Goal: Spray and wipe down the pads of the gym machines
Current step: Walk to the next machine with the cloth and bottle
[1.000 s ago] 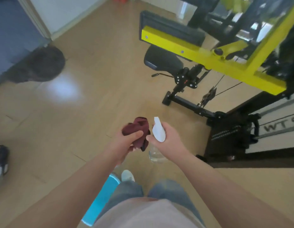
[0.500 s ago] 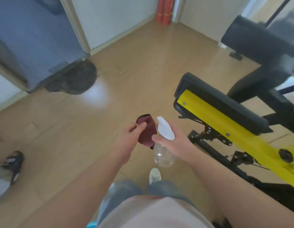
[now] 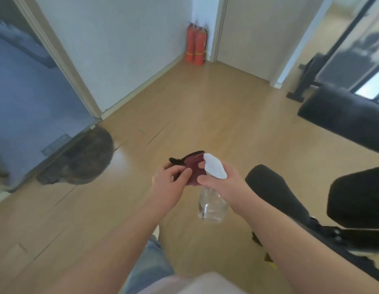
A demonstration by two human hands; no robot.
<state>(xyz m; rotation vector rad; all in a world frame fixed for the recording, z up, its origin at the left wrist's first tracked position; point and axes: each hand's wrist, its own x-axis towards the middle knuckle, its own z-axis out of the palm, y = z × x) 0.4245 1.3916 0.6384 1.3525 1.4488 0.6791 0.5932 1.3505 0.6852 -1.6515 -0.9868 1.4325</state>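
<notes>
My left hand pinches a dark red cloth in front of my chest. Right beside it my right hand grips the neck of a clear spray bottle with a white trigger head; the bottle body hangs below the hand. The cloth sits between the two hands, touching the trigger head. To the right are black padded rollers of a gym machine, one near my right forearm, and a longer black pad farther back.
A wooden floor spreads ahead. Two red fire extinguishers stand in the far corner. A dark round mat lies by a glass door on the left. A black machine frame stands at the far right.
My view has swung up and left: the yellow machine bar has left the frame, and the corner with the extinguishers has come into sight. Both hands keep their hold on cloth and bottle.
</notes>
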